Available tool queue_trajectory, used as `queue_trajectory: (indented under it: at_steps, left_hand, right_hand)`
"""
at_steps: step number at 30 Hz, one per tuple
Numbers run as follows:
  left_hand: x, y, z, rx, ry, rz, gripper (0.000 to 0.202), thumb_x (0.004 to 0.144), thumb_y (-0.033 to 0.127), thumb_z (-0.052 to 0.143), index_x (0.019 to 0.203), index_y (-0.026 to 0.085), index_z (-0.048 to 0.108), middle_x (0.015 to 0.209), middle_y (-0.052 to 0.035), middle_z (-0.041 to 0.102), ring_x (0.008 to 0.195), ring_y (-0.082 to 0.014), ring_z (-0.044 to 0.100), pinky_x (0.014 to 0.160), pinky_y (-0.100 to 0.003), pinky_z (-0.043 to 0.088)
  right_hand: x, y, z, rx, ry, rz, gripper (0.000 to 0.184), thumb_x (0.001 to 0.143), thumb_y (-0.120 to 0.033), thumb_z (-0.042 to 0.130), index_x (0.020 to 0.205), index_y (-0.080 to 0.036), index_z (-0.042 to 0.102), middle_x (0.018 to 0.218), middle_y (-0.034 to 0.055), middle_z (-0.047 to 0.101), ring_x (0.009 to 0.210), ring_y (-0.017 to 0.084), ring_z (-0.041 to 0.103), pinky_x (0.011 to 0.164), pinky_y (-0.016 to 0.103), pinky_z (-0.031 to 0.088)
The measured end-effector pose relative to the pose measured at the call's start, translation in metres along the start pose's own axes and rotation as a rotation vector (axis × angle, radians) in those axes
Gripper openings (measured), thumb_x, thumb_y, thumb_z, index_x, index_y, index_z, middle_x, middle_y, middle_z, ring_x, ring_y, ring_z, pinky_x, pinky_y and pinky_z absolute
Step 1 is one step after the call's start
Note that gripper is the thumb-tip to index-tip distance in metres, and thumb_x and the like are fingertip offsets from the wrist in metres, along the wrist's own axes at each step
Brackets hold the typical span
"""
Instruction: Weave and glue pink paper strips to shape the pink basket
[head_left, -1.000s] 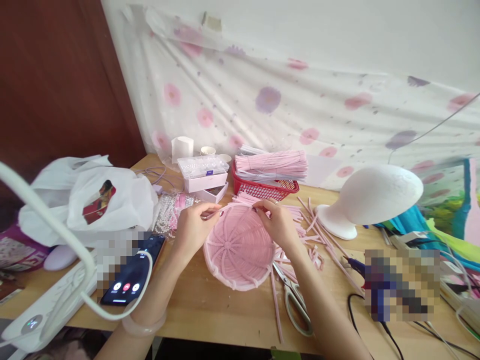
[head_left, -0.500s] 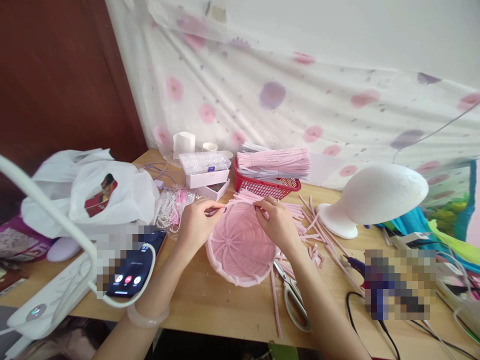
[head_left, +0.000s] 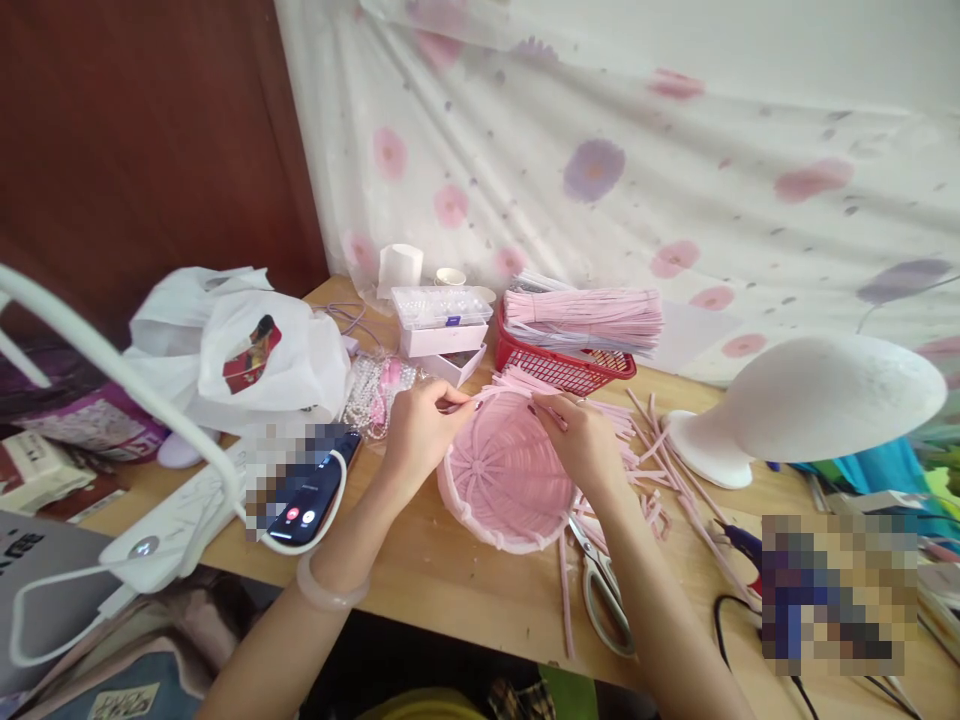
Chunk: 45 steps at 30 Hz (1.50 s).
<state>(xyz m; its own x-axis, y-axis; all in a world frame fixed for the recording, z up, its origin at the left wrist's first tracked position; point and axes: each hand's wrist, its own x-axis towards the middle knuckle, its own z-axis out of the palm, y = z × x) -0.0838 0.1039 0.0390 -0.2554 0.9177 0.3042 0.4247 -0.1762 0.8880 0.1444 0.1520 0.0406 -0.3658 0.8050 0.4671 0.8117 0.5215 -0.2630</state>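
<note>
A round pink woven basket lies tilted on the wooden table, its inside facing me. My left hand pinches the far left part of its rim, fingers closed on a pink strand. My right hand grips the far right part of the rim, fingers curled over the weave. Loose pink strips lie scattered just right of the basket.
A red basket holds bundled pink strips. Scissors lie near the front edge. A white foam head form stands right. Left are a phone, white plastic bags, bead boxes and a white lamp arm.
The view has swung left and down, shifting everything rightward in the picture. Both hands stay on the basket's far rim, with only small finger movement.
</note>
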Motion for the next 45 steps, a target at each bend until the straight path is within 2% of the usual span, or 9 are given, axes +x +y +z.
queue_trajectory:
  at_steps: [4, 9, 13, 18, 23, 28, 34, 37, 45]
  left_hand:
    - [-0.001, 0.002, -0.001, 0.083, 0.019, -0.015, 0.008, 0.081, 0.021, 0.077, 0.073, 0.021, 0.074, 0.079, -0.0022, 0.081, 0.075, -0.0197, 0.077, 0.07, -0.028, 0.054]
    - [-0.005, 0.008, -0.004, 0.268, 0.052, -0.007, 0.014, 0.081, 0.02, 0.078, 0.068, 0.022, 0.073, 0.074, -0.0046, 0.08, 0.073, -0.0247, 0.075, 0.066, -0.032, 0.048]
    - [-0.009, 0.012, -0.006, 0.357, 0.043, 0.015, 0.009, 0.082, 0.017, 0.075, 0.077, 0.024, 0.078, 0.079, -0.006, 0.081, 0.074, -0.0271, 0.075, 0.067, -0.034, 0.048]
    - [-0.014, 0.012, -0.005, 0.382, 0.042, 0.05, 0.016, 0.087, 0.016, 0.069, 0.081, 0.026, 0.08, 0.082, -0.0042, 0.082, 0.075, -0.0254, 0.076, 0.067, -0.033, 0.05]
    - [-0.018, 0.01, -0.002, 0.374, 0.066, 0.071, 0.019, 0.089, 0.017, 0.068, 0.099, 0.028, 0.08, 0.094, -0.0037, 0.084, 0.083, -0.0247, 0.078, 0.072, -0.032, 0.053]
    - [-0.023, 0.003, 0.0, 0.433, 0.11, 0.054, 0.013, 0.09, 0.024, 0.068, 0.082, 0.026, 0.077, 0.078, -0.0045, 0.081, 0.071, -0.024, 0.075, 0.064, -0.03, 0.046]
    - [-0.027, 0.001, 0.002, 0.458, 0.127, 0.05, 0.012, 0.091, 0.027, 0.068, 0.083, 0.025, 0.076, 0.078, -0.0045, 0.081, 0.065, -0.0228, 0.071, 0.06, -0.03, 0.039]
    - [-0.029, 0.002, 0.003, 0.436, 0.138, 0.057, 0.012, 0.091, 0.028, 0.067, 0.083, 0.026, 0.076, 0.079, -0.0037, 0.082, 0.065, -0.0218, 0.071, 0.06, -0.029, 0.04]
    - [-0.032, -0.001, -0.004, 0.278, 0.179, 0.084, 0.023, 0.086, 0.032, 0.07, 0.066, 0.025, 0.064, 0.069, 0.0004, 0.076, 0.057, -0.0167, 0.064, 0.058, -0.027, 0.041]
  right_hand:
    - [-0.001, 0.001, 0.0, -0.022, 0.035, 0.037, 0.022, 0.098, -0.025, 0.058, 0.097, -0.024, 0.08, 0.089, 0.0067, 0.08, 0.079, 0.025, 0.073, 0.067, 0.031, 0.046]
    - [-0.002, -0.002, -0.001, -0.02, 0.056, 0.034, 0.023, 0.099, -0.027, 0.058, 0.094, -0.023, 0.08, 0.092, 0.0059, 0.081, 0.077, 0.024, 0.074, 0.065, 0.03, 0.044]
    - [-0.004, -0.003, -0.003, -0.016, 0.077, 0.024, 0.025, 0.1, -0.029, 0.057, 0.093, -0.023, 0.08, 0.092, 0.006, 0.08, 0.079, 0.024, 0.073, 0.066, 0.03, 0.045]
    - [-0.009, -0.005, -0.009, -0.014, 0.107, 0.014, 0.025, 0.099, -0.03, 0.058, 0.09, -0.024, 0.08, 0.089, 0.0055, 0.079, 0.076, 0.022, 0.072, 0.067, 0.03, 0.045]
    - [-0.013, -0.009, -0.013, -0.021, 0.172, 0.031, 0.028, 0.1, -0.033, 0.057, 0.088, -0.023, 0.08, 0.092, 0.0061, 0.08, 0.072, 0.021, 0.072, 0.065, 0.03, 0.044]
    - [-0.017, -0.015, -0.012, -0.005, 0.23, 0.04, 0.03, 0.102, -0.036, 0.055, 0.093, -0.023, 0.081, 0.093, 0.0054, 0.08, 0.073, 0.02, 0.072, 0.065, 0.029, 0.045]
    - [-0.022, -0.019, -0.011, 0.038, 0.274, 0.058, 0.03, 0.102, -0.036, 0.056, 0.09, -0.023, 0.08, 0.09, 0.0059, 0.079, 0.069, 0.02, 0.071, 0.064, 0.03, 0.046]
    - [-0.024, -0.02, -0.011, 0.079, 0.295, 0.066, 0.028, 0.102, -0.034, 0.057, 0.089, -0.023, 0.08, 0.088, 0.0056, 0.079, 0.068, 0.019, 0.071, 0.064, 0.029, 0.049]
    - [-0.03, -0.026, -0.013, 0.157, 0.315, 0.032, 0.023, 0.101, -0.031, 0.059, 0.09, -0.024, 0.078, 0.09, 0.0056, 0.079, 0.077, 0.02, 0.074, 0.067, 0.029, 0.054]
